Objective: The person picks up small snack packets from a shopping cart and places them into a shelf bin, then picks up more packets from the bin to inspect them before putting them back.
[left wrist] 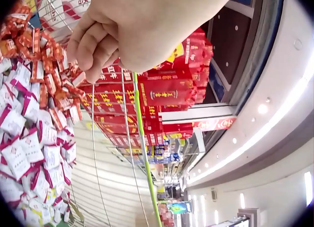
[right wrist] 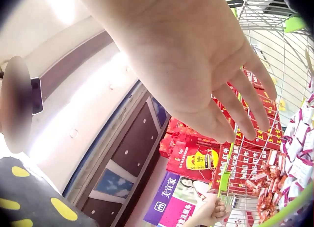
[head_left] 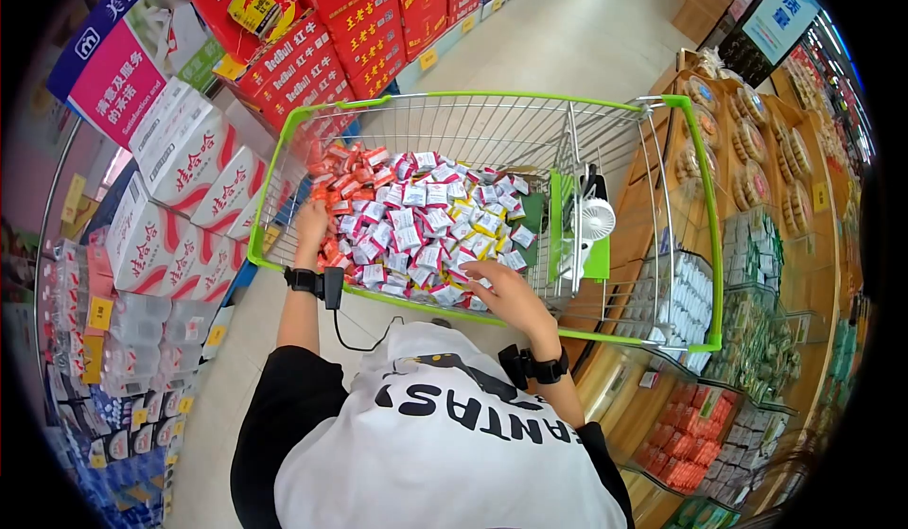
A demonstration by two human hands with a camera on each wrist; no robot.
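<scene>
On the far left, cartons in white and red (head_left: 194, 184) are stacking up along the aisle, with red drink cases (head_left: 312, 56) sitting behind them. Now my left hand (head_left: 309, 229) is reaching into the left side of the green-rimmed wire trolley (head_left: 270, 189), fingers curling down among the orange-red packets (head_left: 342, 174); from the left wrist view I'm seeing those fingers (left wrist: 93, 45) bent over the packets, but I cannot tell whether they are actually pinching one. Moving across, the heap of white-and-magenta packets (head_left: 416, 222) is filling the middle of the basket, with a few yellow ones (head_left: 482, 225) mixed in. My right hand (head_left: 501, 288) is hovering low over the near edge of that heap, fingers spread and straight, holding nothing that I can see. Further right, a small white fan (head_left: 594, 219) is resting against the trolley's fold-down seat, and wooden shelves of baked goods (head_left: 757, 151) are running along the right. Judging by this, the colours are lying partly grouped, reds to the left, yet plenty are mingling; the sorting looks well short of finished.
</scene>
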